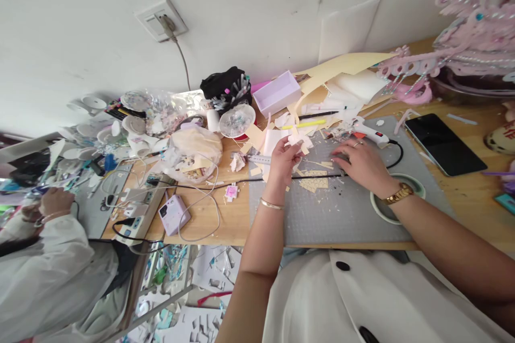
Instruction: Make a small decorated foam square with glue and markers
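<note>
My left hand (285, 158) is closed in a pinch on a small pale paper piece (296, 142), raised above the grey cutting mat (330, 220). Over the same mat, to the right, my right hand (358, 163) has its fingers apart and seems to hold nothing. A white glue gun (374, 134) lies just beyond it. Cut cream paper pieces (316, 181) are spread between the hands, along with small scraps. A black cable (257, 179) crosses the mat under them. My right forearm passes over a roll of tape (375, 206).
A black phone (446, 143) lies on the right, near a pink beaded decoration (475, 48). Behind the mat are a lilac box (277, 94) and a yellow pen (303, 124). Leftward sit a plastic bag (197, 150), a power strip (139, 220) and a co-worker's hands (56, 201).
</note>
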